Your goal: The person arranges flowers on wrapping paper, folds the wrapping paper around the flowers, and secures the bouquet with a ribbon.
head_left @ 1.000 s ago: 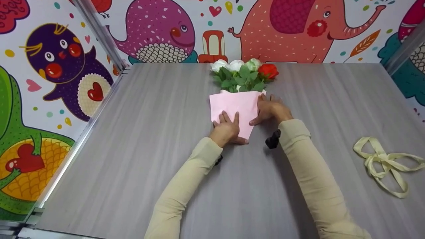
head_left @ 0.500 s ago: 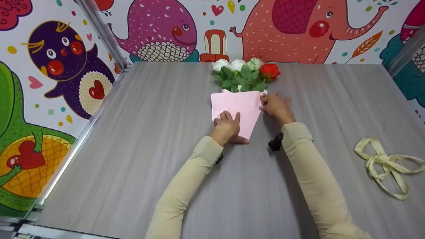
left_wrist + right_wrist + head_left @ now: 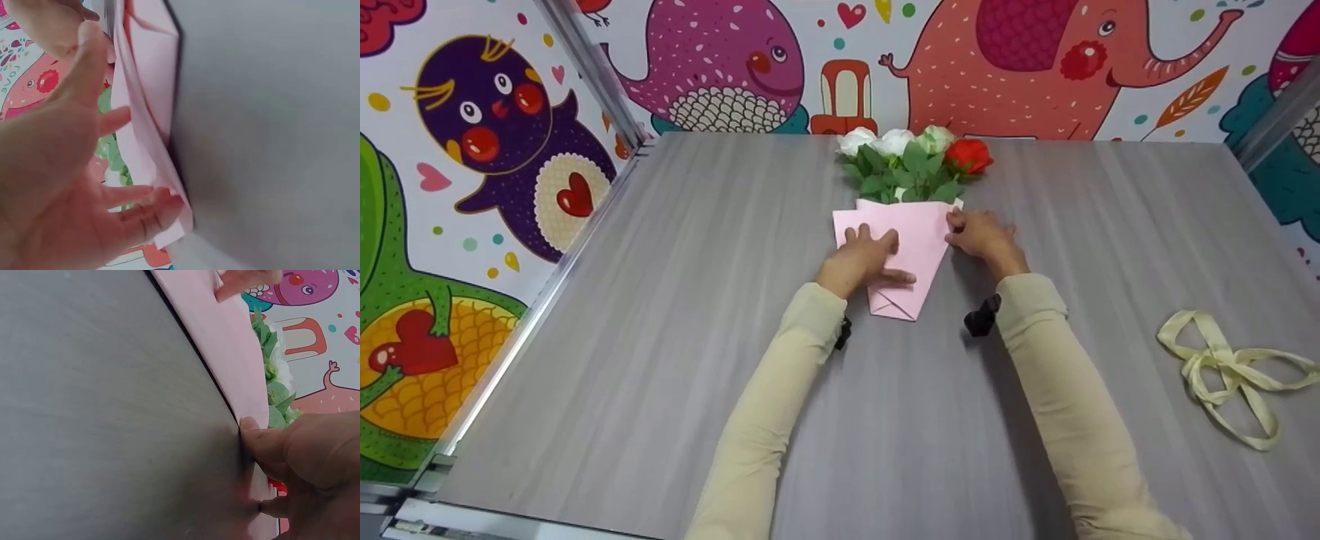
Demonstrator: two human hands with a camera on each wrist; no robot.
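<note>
A bouquet of white, pale green and red roses (image 3: pixel 967 156) with green leaves (image 3: pixel 913 166) lies at the back middle of the table, its lower part inside folded pink wrapping paper (image 3: pixel 916 240). Over the paper's left half is my left hand (image 3: pixel 856 261), fingers spread and touching its surface. In the left wrist view the left fingers (image 3: pixel 149 216) reach the paper's edge. My right hand (image 3: pixel 984 238) pinches the upper right edge of the paper between thumb and fingers. The right wrist view shows the right thumb (image 3: pixel 250 424) at that edge. Stems are hidden by the paper.
A loosely looped cream ribbon (image 3: pixel 1234 367) lies on the grey table (image 3: pixel 660 360) at the right. Behind the flowers rises a wall (image 3: pixel 870 45) printed with cartoon animals. A metal rail (image 3: pixel 540 315) runs along the table's left edge.
My left hand has slid upward from the paper's lower end, uncovering a folded bottom corner. My right hand has shifted from lying against the right side to pinching the upper right edge.
</note>
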